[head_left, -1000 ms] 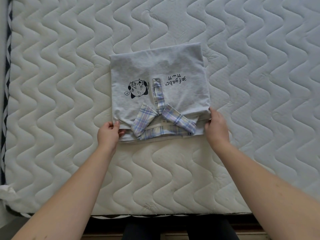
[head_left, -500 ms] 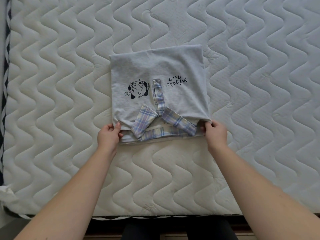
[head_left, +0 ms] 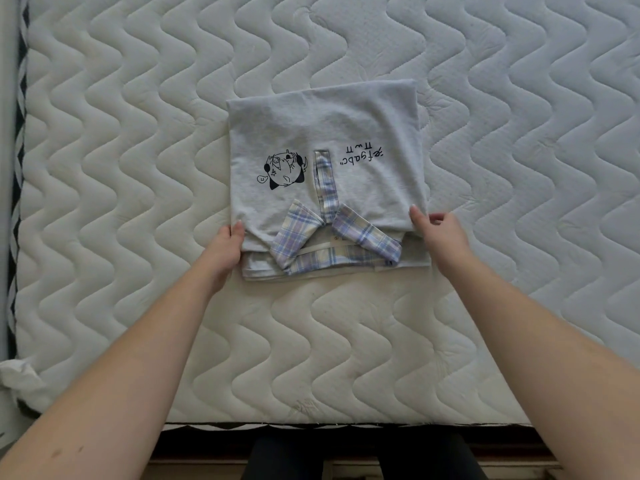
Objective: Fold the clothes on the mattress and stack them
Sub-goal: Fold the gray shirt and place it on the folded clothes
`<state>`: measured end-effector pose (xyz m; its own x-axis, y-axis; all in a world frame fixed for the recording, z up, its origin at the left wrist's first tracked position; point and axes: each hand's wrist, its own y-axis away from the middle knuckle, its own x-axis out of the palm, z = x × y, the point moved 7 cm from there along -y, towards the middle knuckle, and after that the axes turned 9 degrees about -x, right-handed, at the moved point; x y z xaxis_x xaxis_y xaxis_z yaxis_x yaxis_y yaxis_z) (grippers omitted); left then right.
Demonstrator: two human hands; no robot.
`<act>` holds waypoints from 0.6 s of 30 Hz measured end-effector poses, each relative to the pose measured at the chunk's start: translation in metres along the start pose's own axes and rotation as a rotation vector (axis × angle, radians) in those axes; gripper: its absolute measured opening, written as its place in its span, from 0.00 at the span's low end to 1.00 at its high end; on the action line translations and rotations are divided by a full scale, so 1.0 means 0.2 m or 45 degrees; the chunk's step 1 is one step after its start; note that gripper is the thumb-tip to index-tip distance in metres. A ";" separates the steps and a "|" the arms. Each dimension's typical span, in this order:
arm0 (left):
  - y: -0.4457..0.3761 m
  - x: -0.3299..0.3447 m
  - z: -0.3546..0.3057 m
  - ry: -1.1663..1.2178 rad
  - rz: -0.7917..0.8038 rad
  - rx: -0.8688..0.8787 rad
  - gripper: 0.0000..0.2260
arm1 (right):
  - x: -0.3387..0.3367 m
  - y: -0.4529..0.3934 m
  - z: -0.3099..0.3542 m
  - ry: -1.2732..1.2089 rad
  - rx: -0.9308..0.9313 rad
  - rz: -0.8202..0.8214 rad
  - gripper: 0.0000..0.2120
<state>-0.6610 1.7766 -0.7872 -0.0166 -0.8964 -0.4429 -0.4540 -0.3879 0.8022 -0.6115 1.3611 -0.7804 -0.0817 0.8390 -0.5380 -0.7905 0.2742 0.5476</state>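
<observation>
Folded shirt [head_left: 325, 133] lies mid-mattress [head_left: 519, 237], apparently atop other layers.

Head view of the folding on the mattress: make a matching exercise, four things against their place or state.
1 grey shirt
2 plaid collar
3 left hand
4 right hand

A at the shirt's near left corner
B at the shirt's near right corner
C folded, lying flat on the mattress
D along the shirt's near edge

Pairs: 1-C, 2-D, 3-A, 4-B

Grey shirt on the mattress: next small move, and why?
Probably lift the near edge and fold it away over the far half. The left hand and right hand each hold a near corner of the grey shirt, which lies flat, sides already folded in, plaid collar nearest.
</observation>
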 end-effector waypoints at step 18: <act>0.16 0.03 0.05 0.471 0.317 -0.043 0.05 | 0.02 0.10 0.07 -0.426 0.009 0.404 0.02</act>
<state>-0.6847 1.7603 -0.7677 0.2007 -0.9774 -0.0665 -0.4469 -0.1517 0.8816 -0.6199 1.3760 -0.7627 -0.1176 0.9873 -0.1067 -0.7538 -0.0188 0.6569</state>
